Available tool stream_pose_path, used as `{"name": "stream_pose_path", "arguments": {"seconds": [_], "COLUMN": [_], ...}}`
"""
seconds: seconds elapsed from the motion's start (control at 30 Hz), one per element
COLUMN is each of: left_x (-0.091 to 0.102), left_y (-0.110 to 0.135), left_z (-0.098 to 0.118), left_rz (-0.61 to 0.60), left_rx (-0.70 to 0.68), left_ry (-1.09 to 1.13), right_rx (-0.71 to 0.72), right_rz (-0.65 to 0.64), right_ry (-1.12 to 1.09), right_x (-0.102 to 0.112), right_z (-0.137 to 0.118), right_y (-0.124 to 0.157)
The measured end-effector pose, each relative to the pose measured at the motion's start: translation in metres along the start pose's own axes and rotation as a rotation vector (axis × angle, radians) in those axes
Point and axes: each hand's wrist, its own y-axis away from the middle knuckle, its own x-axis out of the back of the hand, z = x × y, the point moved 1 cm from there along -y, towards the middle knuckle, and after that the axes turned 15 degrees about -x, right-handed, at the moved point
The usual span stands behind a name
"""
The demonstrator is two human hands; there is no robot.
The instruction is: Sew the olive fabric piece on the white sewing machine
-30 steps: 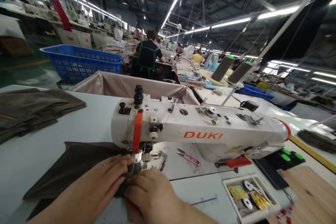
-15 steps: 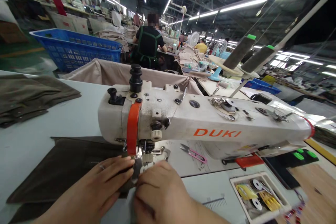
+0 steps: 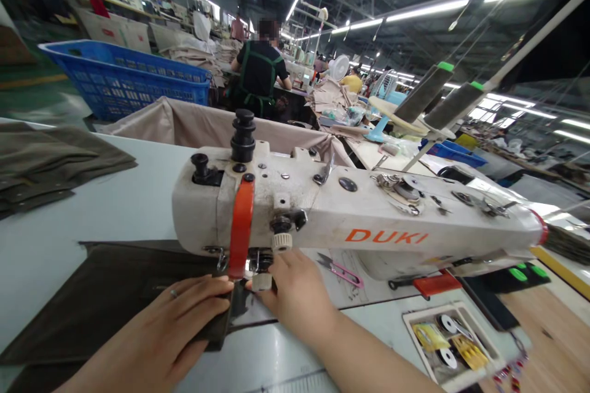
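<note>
Now the dark fabric (image 3: 106, 301) is being pinned flat by the left hand (image 3: 184, 313), fingers spread open, while the presser-foot area (image 3: 260, 279) is being pinched by the right hand (image 3: 295, 288); careful edge alignment is likely needed next.

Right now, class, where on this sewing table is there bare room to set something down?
Bare tabletop lies between the folded fabric stack and the sewing machine. It is crowded at the needle, where the left hand and right hand meet on the dark fabric.

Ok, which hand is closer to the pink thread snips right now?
Right. The right hand sits at the needle area, just left of the pink thread snips under the machine arm. The left hand lies flat on the dark fabric, farther left.
</note>
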Motion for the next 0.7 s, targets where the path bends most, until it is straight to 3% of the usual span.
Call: {"name": "stream_pose_path", "arguments": {"seconds": [0.13,0.2,0.3,0.4,0.57,0.7], "left_x": [0.011,0.016,0.025,0.030,0.020,0.010], "left_y": [-0.016,-0.028,-0.044,-0.050,-0.032,-0.021], "left_z": [0.000,0.004,0.015,0.018,-0.001,-0.012], "left_rz": [0.114,0.176,0.197,0.181,0.041,0.007], "left_rx": [-0.178,-0.200,-0.215,-0.242,-0.349,-0.252], "left_ry": [-0.096,-0.116,-0.122,-0.137,-0.213,-0.168], "right_rx": [0.451,0.543,0.541,0.559,0.521,0.488], "right_rz": [0.050,-0.007,-0.084,-0.081,-0.021,-0.064], "right_ry": [-0.148,-0.179,-0.144,-0.133,-0.168,-0.144], "right_x": [0.012,0.010,-0.002,-0.013,-0.012,-0.006], "right_z": [-0.013,-0.017,-0.021,-0.021,-0.024,-0.028], "right_y": [0.023,0.029,0.029,0.028,0.027,0.025]}}
